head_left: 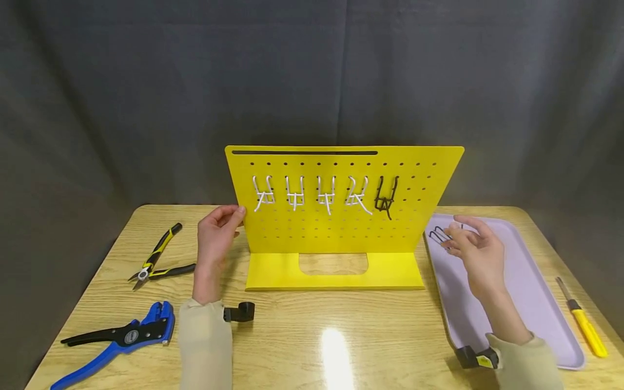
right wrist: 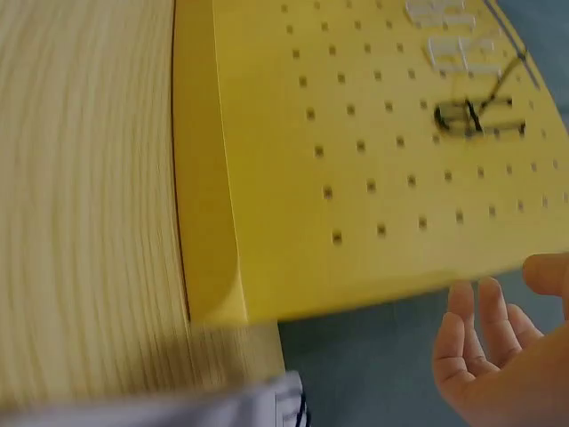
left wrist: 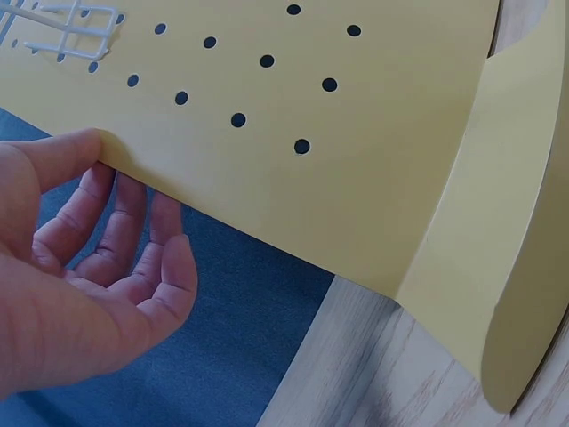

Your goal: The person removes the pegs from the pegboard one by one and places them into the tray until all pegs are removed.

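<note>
A yellow pegboard (head_left: 331, 227) stands upright on its own base, with several white wire hooks (head_left: 294, 194) and one black wire hook (head_left: 385, 197) in a row. My left hand (head_left: 219, 233) pinches the board's left edge, thumb on the front face and fingers behind, as the left wrist view shows. Over the lilac tray (head_left: 517, 271), my right hand (head_left: 480, 257) hovers with loosely bent fingers and nothing visible in its grasp. Black wire hooks (head_left: 437, 235) lie on the tray just left of those fingers, which partly hide them.
Black-and-yellow cutting pliers (head_left: 158, 257) lie at the left of the wooden table (head_left: 287, 336). Nearer the front is a blue-and-black wire stripper (head_left: 131, 336). A yellow-handled screwdriver (head_left: 582, 319) lies right of the tray. Behind the table hangs a dark curtain (head_left: 292, 76).
</note>
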The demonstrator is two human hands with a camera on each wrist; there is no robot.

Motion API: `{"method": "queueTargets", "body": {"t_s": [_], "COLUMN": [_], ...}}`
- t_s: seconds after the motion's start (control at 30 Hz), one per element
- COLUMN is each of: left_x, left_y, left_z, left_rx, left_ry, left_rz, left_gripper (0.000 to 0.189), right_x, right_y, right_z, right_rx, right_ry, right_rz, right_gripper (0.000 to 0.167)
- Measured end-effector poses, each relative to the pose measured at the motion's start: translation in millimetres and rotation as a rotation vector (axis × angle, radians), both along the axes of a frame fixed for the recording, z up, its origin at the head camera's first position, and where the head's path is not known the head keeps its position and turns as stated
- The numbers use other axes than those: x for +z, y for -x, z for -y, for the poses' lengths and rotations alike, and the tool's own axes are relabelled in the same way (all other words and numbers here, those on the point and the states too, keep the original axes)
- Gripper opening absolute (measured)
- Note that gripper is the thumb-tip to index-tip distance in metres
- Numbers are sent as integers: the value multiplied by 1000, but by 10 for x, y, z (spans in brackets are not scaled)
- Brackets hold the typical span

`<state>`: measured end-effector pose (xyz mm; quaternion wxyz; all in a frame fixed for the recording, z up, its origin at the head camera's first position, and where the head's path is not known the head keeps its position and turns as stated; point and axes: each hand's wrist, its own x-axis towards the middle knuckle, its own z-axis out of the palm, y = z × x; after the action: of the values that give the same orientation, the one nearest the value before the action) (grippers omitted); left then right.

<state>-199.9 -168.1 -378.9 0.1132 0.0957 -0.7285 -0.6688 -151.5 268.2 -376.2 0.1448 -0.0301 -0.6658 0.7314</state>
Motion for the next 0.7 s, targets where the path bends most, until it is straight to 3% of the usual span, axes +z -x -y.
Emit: {"method": "queueTargets", "body": {"t_s": [0.17,0.43,0.7], "left_x": [3,12,10], "left_y": [7,1,0], "left_z": [19,4,6], "left_rx": [-1,-3,3], "left_ry": [-5,-4,-6], "left_rz": [4,7,14], "left_gripper": [33,33,32], "right_x": [21,202,333], "right_y": [-31,-79,-72], "right_z": [257,487,645], "right_rx": [-25,93,160], "right_ry": [-165,-273,-195], "right_rz": [-75,-176,-182], "right_gripper": [23,31,34]}}
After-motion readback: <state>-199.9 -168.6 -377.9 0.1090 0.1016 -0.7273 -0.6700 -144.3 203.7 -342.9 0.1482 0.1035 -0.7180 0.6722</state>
